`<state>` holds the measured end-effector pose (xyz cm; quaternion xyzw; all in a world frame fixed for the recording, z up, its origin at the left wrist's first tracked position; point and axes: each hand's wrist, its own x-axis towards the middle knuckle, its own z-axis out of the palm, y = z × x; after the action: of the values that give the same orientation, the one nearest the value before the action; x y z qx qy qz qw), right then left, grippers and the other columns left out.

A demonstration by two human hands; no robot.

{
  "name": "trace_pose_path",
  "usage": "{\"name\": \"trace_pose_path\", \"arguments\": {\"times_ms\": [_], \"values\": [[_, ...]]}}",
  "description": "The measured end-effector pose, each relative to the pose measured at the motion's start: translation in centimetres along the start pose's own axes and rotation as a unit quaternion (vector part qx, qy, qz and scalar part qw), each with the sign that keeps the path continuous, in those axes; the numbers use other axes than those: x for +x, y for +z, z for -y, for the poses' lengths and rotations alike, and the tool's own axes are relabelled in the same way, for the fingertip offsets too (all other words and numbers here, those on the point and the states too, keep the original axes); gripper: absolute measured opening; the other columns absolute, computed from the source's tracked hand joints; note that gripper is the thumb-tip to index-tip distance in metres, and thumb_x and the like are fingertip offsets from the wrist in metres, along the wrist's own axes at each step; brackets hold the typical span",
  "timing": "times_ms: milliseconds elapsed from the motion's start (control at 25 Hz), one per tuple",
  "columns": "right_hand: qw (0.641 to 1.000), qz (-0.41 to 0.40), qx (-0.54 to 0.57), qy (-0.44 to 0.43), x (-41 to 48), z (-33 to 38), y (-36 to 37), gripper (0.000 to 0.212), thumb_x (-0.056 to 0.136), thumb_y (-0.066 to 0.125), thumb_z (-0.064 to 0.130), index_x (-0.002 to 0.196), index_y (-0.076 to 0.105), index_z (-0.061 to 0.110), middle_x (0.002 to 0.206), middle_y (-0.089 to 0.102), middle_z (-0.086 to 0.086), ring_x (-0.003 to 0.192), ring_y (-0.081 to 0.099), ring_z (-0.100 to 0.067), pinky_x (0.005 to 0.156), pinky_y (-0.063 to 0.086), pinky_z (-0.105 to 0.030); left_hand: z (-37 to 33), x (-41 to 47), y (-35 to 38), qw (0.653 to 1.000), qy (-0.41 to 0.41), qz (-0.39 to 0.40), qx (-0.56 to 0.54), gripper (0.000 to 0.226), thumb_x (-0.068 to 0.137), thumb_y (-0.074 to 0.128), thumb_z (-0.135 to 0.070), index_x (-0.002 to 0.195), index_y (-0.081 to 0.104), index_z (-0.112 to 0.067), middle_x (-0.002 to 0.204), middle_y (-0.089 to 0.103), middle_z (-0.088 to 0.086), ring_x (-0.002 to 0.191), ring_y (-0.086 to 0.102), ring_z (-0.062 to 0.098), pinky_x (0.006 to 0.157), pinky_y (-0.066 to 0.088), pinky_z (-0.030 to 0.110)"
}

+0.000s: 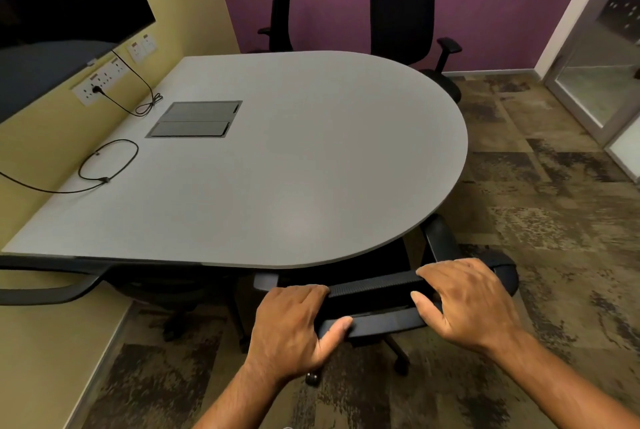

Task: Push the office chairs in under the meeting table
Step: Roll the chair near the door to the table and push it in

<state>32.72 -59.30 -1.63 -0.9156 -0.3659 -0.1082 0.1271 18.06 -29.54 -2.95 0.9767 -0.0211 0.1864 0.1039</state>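
Left hand (294, 324) and right hand (467, 304) both curled around top edge of black mesh chair back (374, 285), thumbs underneath; near chair's seat tucked beneath grey meeting table (277, 169) just ahead of hands; two black chairs (401, 16) beyond far side, apart from table

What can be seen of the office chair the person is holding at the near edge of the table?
The held chair is black, seen from behind and above. Its backrest top edge looks ribbed, like mesh or fabric. The left hand and right hand both grip that top edge. The seat is hidden under the grey table; the right armrest shows beside the table's curved edge. Part of the base, with castors, shows below on the patterned carpet.
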Motion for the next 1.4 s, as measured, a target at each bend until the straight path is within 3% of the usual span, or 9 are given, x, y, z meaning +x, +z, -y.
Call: {"name": "trace_pose_path", "arguments": {"times_ms": [160,600,1120,1400], "values": [[1.000,0.006,0.008,-0.007,-0.5,-1.0,-0.4,0.045,0.093,0.057,0.054,0.109,0.077,0.018,0.100,0.078,0.004,0.094,0.074,-0.020,0.087,0.056,-0.044,-1.3,-0.7,0.7,1.000,-0.003,-0.014,0.003,0.052,0.101,0.056,-0.073,0.117,0.072,-0.026,0.107,0.076,-0.009,0.096,0.068,0.012,0.082,0.043,0.028],[1.000,0.021,0.003,0.009,-0.5,1.3,-0.2,0.048,0.097,0.055,0.059,0.119,0.075,0.022,0.110,0.078,0.008,0.104,0.073,-0.015,0.093,0.055,-0.041,0.8,-0.8,0.4,1.000,0.000,-0.007,0.005,0.056,0.102,0.053,-0.073,0.121,0.075,-0.025,0.113,0.079,-0.008,0.102,0.072,0.013,0.085,0.048,0.029],[0.998,0.058,-0.022,0.028,-1.3,1.2,-0.6,0.057,0.103,0.045,0.063,0.136,0.069,0.023,0.130,0.074,0.009,0.123,0.066,-0.011,0.111,0.048,-0.042,0.0,-0.8,0.3,0.999,0.011,0.023,0.020,0.073,0.101,0.043,-0.082,0.124,0.074,-0.020,0.109,0.079,-0.004,0.096,0.074,0.019,0.080,0.057,0.039],[0.998,0.058,-0.023,0.020,-0.7,0.5,-0.6,0.055,0.101,0.047,0.061,0.132,0.072,0.022,0.126,0.076,0.008,0.118,0.069,-0.013,0.107,0.051,-0.044,-1.0,-0.6,-0.1,0.998,-0.023,0.049,0.032,0.070,0.103,0.035,-0.082,0.114,0.071,-0.023,0.096,0.074,-0.005,0.086,0.070,0.018,0.077,0.055,0.042]]}}
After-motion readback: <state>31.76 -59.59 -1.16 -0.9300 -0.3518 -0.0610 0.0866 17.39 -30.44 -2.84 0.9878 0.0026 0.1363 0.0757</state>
